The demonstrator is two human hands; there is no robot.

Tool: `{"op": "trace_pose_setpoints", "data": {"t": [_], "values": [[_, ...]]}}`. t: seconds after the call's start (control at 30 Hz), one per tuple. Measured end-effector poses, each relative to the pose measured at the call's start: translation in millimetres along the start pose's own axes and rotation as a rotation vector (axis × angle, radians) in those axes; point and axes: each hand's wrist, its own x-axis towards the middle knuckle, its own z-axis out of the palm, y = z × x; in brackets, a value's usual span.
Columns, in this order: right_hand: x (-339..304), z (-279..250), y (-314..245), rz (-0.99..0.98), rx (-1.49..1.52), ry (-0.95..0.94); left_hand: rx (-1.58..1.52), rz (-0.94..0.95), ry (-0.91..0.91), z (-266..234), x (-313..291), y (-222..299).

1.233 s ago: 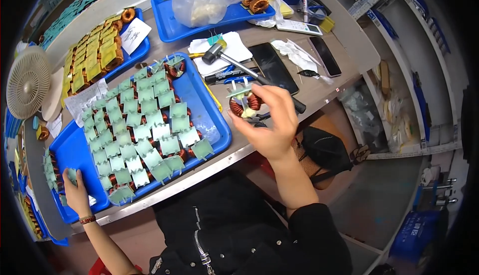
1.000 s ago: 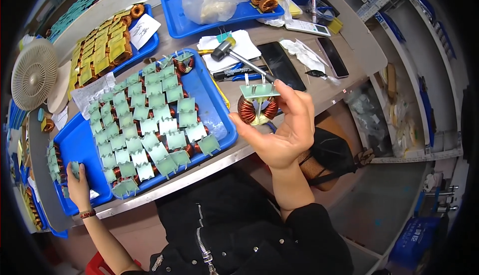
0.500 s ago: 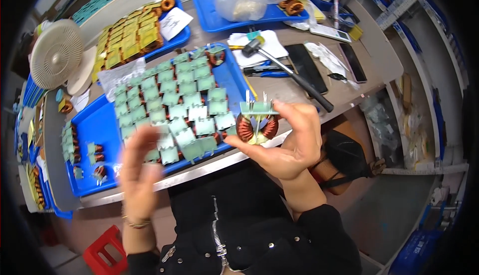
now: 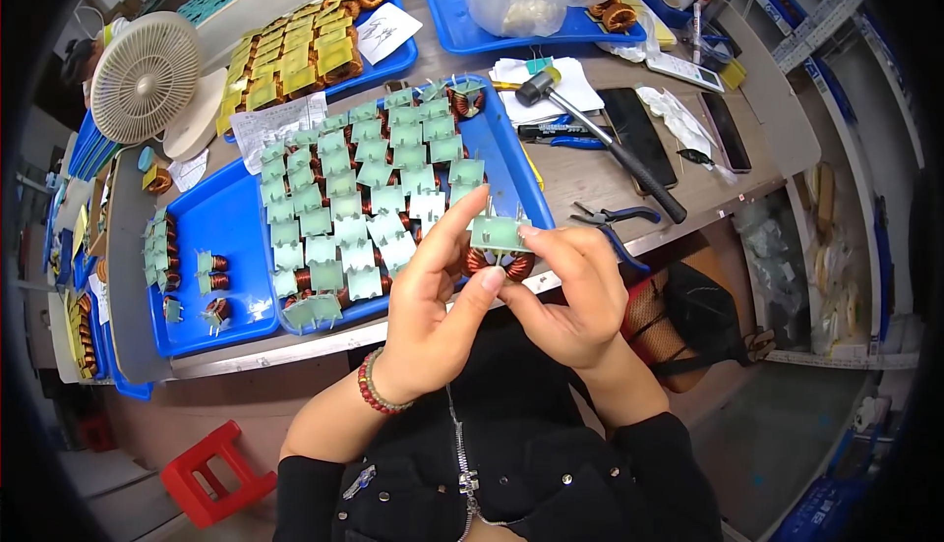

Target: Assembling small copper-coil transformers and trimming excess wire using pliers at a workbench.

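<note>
A toroidal copper coil (image 4: 500, 259) with a flat green board on top and thin metal pins standing up from it is held between my two hands, just off the table's front edge. My right hand (image 4: 575, 296) pinches its right side, thumb below and fingers at the board's edge. From the left, my left hand (image 4: 433, 311) grips it too, thumb against the windings and index finger stretched up along the board's left side. Behind my left hand, rows of similar green-topped coils (image 4: 339, 203) fill much of a blue tray (image 4: 506, 163).
Dark-handled pliers (image 4: 629, 215) lie at the table edge, right of my hands. Beyond are a hammer (image 4: 615, 149), dark phones (image 4: 634, 129) and white paper (image 4: 580, 99). Another blue tray (image 4: 211, 331) holds a few coils at left, near a white fan (image 4: 146, 80). A red stool (image 4: 216, 473) stands below.
My left hand has come in from the left and now grips the coil along with my right hand. The coil is slightly lower, and its board is tilted more into view. Pliers have come into sight.
</note>
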Motion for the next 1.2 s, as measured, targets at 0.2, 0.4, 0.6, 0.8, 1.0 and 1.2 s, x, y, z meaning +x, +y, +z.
{"op": "trace_pose_setpoints", "data": {"t": [0.2, 0.4, 0.6, 0.8, 1.0, 1.2], "values": [[-5.2, 2.0, 3.3, -0.016, -0.05, 0.048, 0.091, -0.019, -0.037, 0.6, 4.7, -3.3], [0.4, 0.0, 3.3, -0.015, -0.03, 0.08, -0.218, -0.076, -0.02, 8.1, 8.5, 10.2], [-2.5, 9.5, 9.2, 0.008, -0.048, 0.001, 0.005, -0.011, 0.051, -1.6, 4.4, -12.5], [-15.7, -15.6, 72.0, 0.382, -0.356, -0.068, 0.458, 0.134, 0.282, -57.6, -30.6, 4.8], [-38.6, -21.8, 134.3, 0.64, -0.45, -0.189, 1.329, 0.045, 1.021, -166.0, -113.3, 0.2], [-18.7, -20.9, 109.8, 0.541, -0.388, -0.188, 1.37, -0.366, 1.069, -227.5, -144.4, -17.8]]}}
